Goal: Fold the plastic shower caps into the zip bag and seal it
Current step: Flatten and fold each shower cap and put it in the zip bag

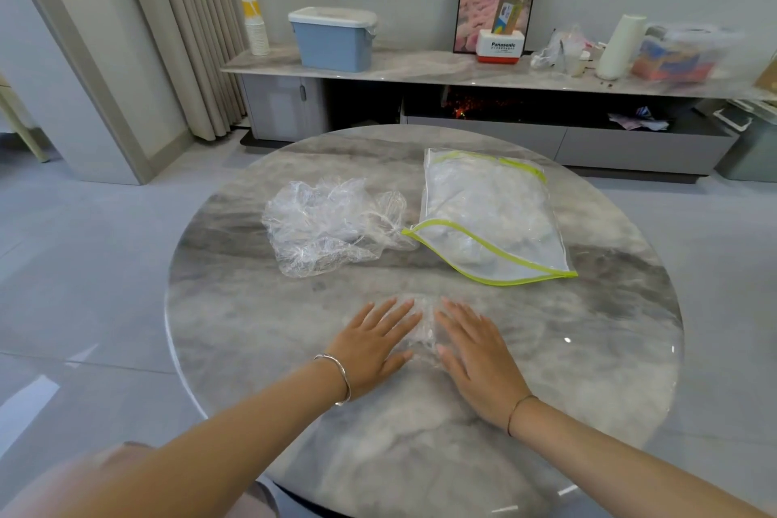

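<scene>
Clear plastic cap lies flattened on the marble table under your left hand and right hand, both pressing it with straight fingers, gripping nothing. Beyond, loose caps sit heaped just beside the open-mouthed zip bag, already part filled.

Soft, even light filled the room; small glints sat on the glossy bench; edges bowed, corners blurred.

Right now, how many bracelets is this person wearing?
2. A silver bangle circles the left wrist; a thin bracelet sits on the right wrist. Both forearms show bare, so more are unlikely.
</scene>
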Motion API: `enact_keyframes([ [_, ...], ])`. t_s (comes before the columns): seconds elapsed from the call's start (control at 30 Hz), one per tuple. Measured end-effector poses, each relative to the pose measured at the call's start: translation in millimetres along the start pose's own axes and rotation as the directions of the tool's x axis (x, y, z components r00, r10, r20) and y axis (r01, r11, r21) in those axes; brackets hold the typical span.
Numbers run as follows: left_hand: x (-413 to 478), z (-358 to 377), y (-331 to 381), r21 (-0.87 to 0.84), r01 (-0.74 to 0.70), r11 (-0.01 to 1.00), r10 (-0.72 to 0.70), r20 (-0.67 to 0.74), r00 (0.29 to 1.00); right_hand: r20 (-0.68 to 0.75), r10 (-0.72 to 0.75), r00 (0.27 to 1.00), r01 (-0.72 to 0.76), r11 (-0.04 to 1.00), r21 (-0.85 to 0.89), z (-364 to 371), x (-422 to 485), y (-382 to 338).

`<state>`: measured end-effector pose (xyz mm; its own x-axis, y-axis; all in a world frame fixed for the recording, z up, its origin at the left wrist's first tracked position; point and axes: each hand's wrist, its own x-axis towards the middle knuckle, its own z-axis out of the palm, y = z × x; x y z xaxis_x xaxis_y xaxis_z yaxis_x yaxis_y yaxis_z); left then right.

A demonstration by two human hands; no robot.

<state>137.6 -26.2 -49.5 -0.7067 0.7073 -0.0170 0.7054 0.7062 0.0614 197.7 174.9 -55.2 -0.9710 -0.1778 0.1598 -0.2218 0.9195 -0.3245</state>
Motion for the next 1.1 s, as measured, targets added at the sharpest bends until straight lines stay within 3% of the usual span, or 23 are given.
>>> enact_keyframes([
  [0.17,-4.4,10.5,-4.6,-0.074,-0.019,0.997,0.026,0.093,0.995,0.22,0.065,0.973,-0.037,0.991,-0.13,7.2,-9.3,1.3],
  [0.37,-4.6,11.3,-1.6,-0.082,0.009,0.997,0.003,0.142,0.99,0.22,0.064,0.973,-0.027,0.985,-0.171,7.4,-9.1,1.7],
  [0.6,-3.6,-23.8,-13.4,-0.091,0.078,0.993,-0.076,0.02,0.997,-0.02,-0.121,0.992,0.122,0.991,0.048,-7.5,-3.3,3.6],
  [0.7,-5.7,-22.0,-19.8,-0.014,0.012,1.0,-0.012,-0.049,0.999,0.038,-0.287,0.957,0.287,0.958,0.013,-5.8,-7.6,4.1],
  [0.8,-7.1,-18.0,-20.4,0.042,-0.023,0.999,0.024,-0.004,1.0,0.138,-0.377,0.916,0.386,0.922,-0.043,-3.8,-9.9,1.2],
  [0.93,-7.1,-14.4,-19.9,0.03,0.007,1.0,-0.012,0.161,0.987,0.229,-0.368,0.901,0.383,0.924,-0.023,-4.7,-8.1,6.5],
  [1.1,-10.1,-8.8,-23.6,-0.1,0.017,0.995,-0.004,0.126,0.992,0.14,-0.325,0.935,0.333,0.942,-0.032,-2.0,-2.5,8.6],
])
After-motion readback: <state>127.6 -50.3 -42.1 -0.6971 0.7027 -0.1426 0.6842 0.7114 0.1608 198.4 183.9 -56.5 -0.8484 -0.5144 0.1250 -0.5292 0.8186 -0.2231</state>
